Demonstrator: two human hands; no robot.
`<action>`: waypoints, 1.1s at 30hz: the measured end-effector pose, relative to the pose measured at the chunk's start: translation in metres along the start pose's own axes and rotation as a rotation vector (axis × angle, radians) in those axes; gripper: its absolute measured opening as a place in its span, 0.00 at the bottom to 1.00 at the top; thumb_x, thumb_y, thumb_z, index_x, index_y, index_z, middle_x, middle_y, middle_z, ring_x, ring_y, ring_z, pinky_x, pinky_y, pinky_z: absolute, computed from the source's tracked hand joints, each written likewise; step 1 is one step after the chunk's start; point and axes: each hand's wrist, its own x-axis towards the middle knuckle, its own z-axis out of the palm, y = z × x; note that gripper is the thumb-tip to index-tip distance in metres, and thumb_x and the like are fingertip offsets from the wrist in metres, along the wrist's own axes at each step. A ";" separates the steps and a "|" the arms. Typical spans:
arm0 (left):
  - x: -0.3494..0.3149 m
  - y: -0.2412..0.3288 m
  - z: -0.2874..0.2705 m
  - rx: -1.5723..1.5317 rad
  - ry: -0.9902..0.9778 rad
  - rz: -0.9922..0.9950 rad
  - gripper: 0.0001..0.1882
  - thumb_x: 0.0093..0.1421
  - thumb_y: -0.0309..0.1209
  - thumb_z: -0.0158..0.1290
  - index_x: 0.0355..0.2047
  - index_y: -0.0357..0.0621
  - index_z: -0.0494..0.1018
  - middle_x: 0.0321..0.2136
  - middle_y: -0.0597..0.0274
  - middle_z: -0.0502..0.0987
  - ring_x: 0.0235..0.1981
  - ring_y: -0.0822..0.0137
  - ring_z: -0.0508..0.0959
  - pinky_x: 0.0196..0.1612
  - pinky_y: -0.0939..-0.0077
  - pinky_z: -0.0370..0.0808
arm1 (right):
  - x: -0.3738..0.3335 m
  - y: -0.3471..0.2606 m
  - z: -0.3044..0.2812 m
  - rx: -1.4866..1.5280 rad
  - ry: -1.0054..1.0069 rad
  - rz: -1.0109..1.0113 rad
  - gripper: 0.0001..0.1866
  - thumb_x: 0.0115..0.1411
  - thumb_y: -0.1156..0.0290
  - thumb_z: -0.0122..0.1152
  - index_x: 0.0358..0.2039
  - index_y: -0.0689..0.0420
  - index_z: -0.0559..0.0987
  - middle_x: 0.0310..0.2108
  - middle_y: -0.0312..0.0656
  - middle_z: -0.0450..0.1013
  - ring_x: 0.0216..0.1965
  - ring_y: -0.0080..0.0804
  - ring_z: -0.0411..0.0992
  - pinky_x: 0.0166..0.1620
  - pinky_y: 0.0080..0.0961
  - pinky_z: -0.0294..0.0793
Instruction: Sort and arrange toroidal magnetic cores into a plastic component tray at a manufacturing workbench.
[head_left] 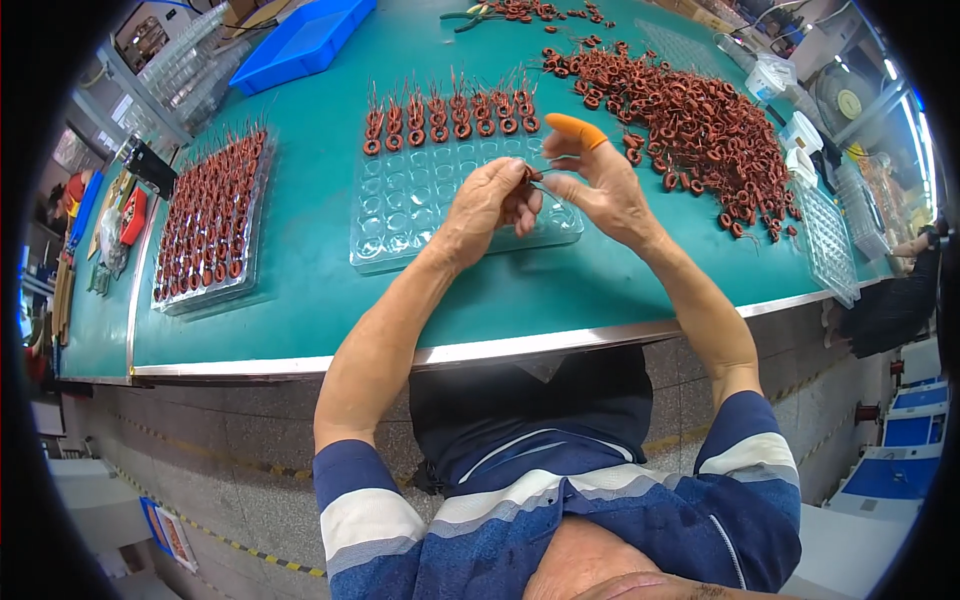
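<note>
Over the clear plastic tray (375,257), my left hand (478,208) pinches a small red-brown ring coil (531,175) between thumb and fingers. Its other fingers curl beneath. Close on the right, my right hand (608,196) has its thumb at the coil's thin wire leads; the fingers behind are partly hidden. An orange finger cot (577,130) covers its raised index finger. The tray has round pockets. Ring coils (462,130) with upright leads fill its far rows, while the nearer pockets hold none.
A heap of loose coils (690,125) spreads across the green table (320,335) at right. Another tray of coils (210,220) stands at left. A blue bin (300,50) and pliers (465,16) lie at the back. An unfilled tray (828,240) lies far right.
</note>
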 end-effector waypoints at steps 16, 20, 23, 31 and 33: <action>-0.005 0.006 0.019 0.538 0.090 0.209 0.11 0.64 0.27 0.48 0.47 0.42 0.70 0.24 0.64 0.72 0.24 0.76 0.71 0.26 0.78 0.69 | -0.009 0.007 0.001 -0.512 0.224 -0.065 0.10 0.58 0.69 0.62 0.30 0.64 0.78 0.22 0.40 0.72 0.23 0.29 0.70 0.26 0.26 0.71; -0.005 0.001 0.019 0.776 0.234 0.388 0.11 0.64 0.26 0.48 0.47 0.42 0.70 0.25 0.70 0.71 0.21 0.79 0.66 0.24 0.83 0.65 | -0.017 -0.023 0.015 -0.831 0.232 -0.585 0.08 0.50 0.77 0.66 0.21 0.62 0.73 0.19 0.43 0.66 0.20 0.39 0.67 0.23 0.33 0.67; -0.004 0.011 0.023 0.502 0.168 0.272 0.10 0.63 0.26 0.49 0.45 0.40 0.70 0.25 0.64 0.73 0.22 0.76 0.71 0.25 0.79 0.69 | -0.017 -0.019 0.005 -0.767 0.251 -0.575 0.09 0.52 0.77 0.66 0.21 0.63 0.74 0.19 0.42 0.67 0.18 0.38 0.66 0.21 0.32 0.65; -0.013 0.019 0.022 0.376 0.053 0.207 0.09 0.65 0.27 0.46 0.44 0.37 0.67 0.24 0.68 0.68 0.20 0.79 0.67 0.22 0.84 0.64 | -0.023 -0.033 0.010 -0.610 0.289 -0.486 0.04 0.56 0.75 0.64 0.28 0.63 0.80 0.19 0.44 0.67 0.16 0.34 0.65 0.19 0.28 0.63; -0.014 0.024 0.027 0.185 0.024 0.282 0.10 0.66 0.28 0.47 0.44 0.37 0.66 0.25 0.67 0.68 0.20 0.79 0.67 0.22 0.85 0.65 | -0.024 -0.036 0.000 -0.311 0.289 0.010 0.12 0.61 0.67 0.59 0.29 0.63 0.81 0.17 0.35 0.67 0.17 0.21 0.62 0.20 0.20 0.59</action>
